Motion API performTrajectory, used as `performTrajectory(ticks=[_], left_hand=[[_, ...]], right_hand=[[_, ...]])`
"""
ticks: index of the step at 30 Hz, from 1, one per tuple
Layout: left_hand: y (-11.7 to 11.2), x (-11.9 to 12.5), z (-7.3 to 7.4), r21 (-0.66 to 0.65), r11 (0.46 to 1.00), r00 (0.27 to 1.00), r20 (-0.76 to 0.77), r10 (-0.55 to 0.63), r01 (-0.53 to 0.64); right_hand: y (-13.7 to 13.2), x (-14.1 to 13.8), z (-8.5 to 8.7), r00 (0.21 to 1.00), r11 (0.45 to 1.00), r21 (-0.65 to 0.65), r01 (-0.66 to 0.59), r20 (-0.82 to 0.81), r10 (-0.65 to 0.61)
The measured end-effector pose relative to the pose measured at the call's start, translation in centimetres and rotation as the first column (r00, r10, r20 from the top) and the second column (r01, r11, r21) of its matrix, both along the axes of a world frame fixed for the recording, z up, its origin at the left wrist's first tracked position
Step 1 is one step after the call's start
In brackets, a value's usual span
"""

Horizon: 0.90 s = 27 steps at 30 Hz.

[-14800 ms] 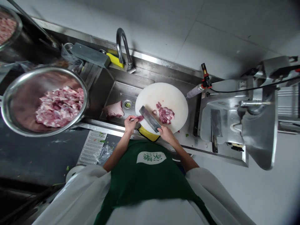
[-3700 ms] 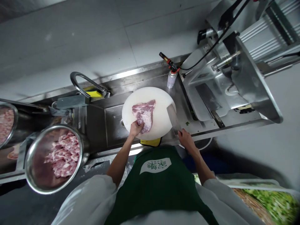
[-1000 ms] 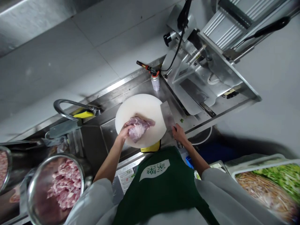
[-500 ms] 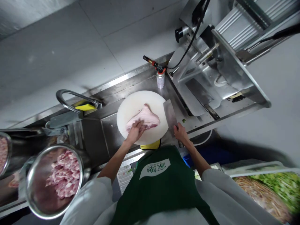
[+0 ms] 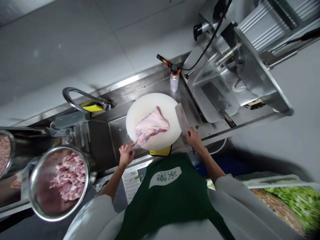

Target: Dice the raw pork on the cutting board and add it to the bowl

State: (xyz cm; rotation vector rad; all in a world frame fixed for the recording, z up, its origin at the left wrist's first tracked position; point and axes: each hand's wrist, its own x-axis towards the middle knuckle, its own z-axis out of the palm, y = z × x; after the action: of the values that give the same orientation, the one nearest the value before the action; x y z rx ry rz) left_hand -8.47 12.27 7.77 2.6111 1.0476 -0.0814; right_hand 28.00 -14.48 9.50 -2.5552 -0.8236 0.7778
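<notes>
A large slab of raw pink meat (image 5: 151,127) lies on a round white cutting board (image 5: 145,106) that rests over the sink. My left hand (image 5: 126,154) hovers at the board's near left rim, fingers spread, its fingertips at the slab's thin corner. My right hand (image 5: 194,140) grips the handle of a cleaver (image 5: 181,118), whose blade lies flat at the board's right edge.
A steel bowl of chopped meat (image 5: 67,180) stands at the left. A faucet (image 5: 80,99), a gas torch can (image 5: 174,80) and a meat slicer (image 5: 232,76) line the back. A tray of greens (image 5: 287,206) sits at the lower right. A yellow cloth (image 5: 160,152) lies under the board.
My left hand has turned the slab over on the board and drawn back to the board's near left edge. My right hand keeps the cleaver in place.
</notes>
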Motion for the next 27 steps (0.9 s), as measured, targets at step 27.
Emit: performTrajectory(ticks=[27], left_hand=[[1.1,12.8,0.8,0.022,0.974,0.938,0.276,0.211,-0.225]], right_hand=[[7.6,-0.6,3.8,0.976,0.971,-0.112,-0.209,0.032,0.214]])
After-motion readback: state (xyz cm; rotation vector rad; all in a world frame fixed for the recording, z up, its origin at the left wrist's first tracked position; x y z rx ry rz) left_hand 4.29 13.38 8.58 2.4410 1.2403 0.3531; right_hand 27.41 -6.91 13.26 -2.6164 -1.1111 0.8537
